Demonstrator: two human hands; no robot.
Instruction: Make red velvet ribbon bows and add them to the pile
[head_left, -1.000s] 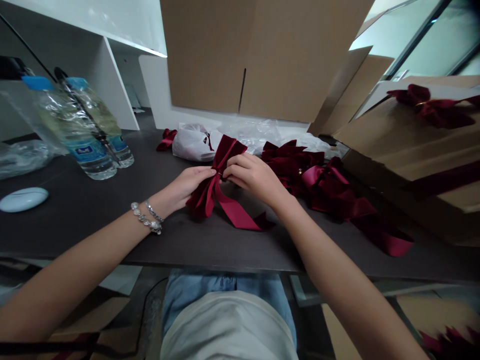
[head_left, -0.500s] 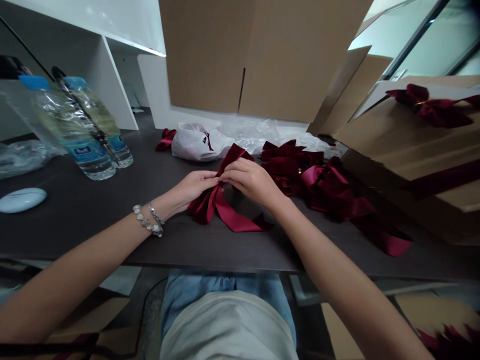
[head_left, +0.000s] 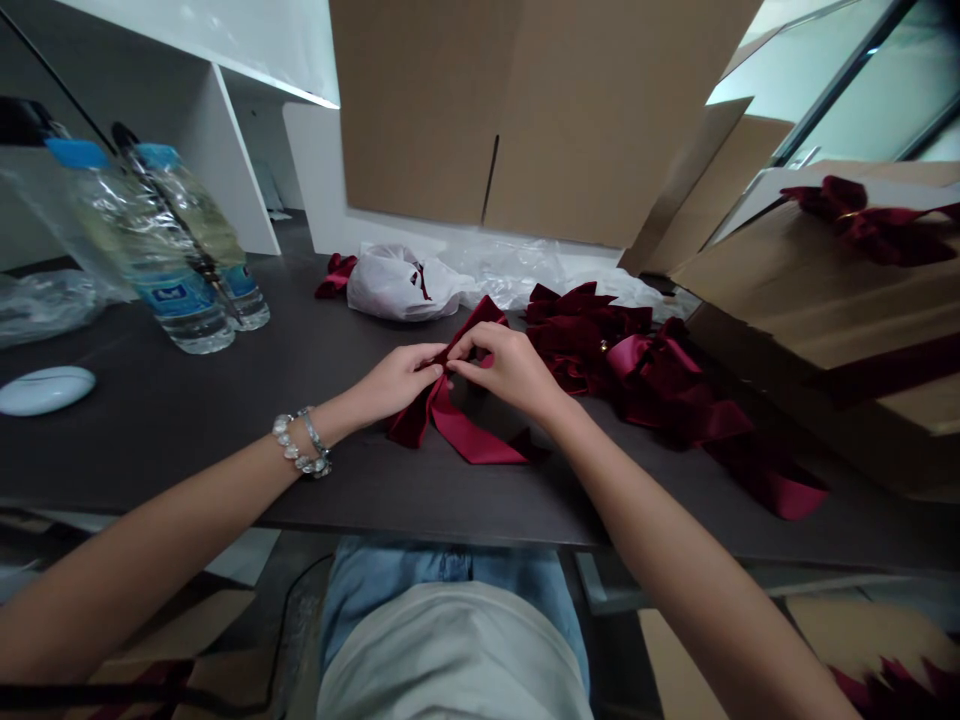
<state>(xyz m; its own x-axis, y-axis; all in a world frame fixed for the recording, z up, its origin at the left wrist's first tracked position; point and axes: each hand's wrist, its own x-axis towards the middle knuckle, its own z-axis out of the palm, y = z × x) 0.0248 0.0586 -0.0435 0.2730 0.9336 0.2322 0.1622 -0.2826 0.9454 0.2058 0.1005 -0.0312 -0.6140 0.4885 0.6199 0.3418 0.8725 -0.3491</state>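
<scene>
A dark red velvet ribbon bow (head_left: 476, 430) is held just above the front middle of the dark table, its satin tail trailing down to the right. My left hand (head_left: 397, 382) pinches the bow near its centre from the left. On the other side, my right hand (head_left: 510, 365) has thumb and forefinger at the same centre, close to the left fingertips. Whatever lies between those right fingertips is mostly hidden. To the right, a pile of finished-looking red bows and ribbon (head_left: 592, 335) lies on the table, with a loose ribbon loop (head_left: 795, 490) reaching toward the front.
Two water bottles (head_left: 187, 300) and a white computer mouse (head_left: 46, 390) stand at the left. A white plastic bag (head_left: 405, 285) sits behind my hands, before a tall cardboard sheet (head_left: 555, 120). At the right, a cardboard box (head_left: 825, 290) carries another red bow.
The right hand's fingers have opened out from a curled grip into a thumb-and-forefinger pinch. The bow's left loops have turned narrower in view. The camera view has shifted slightly.
</scene>
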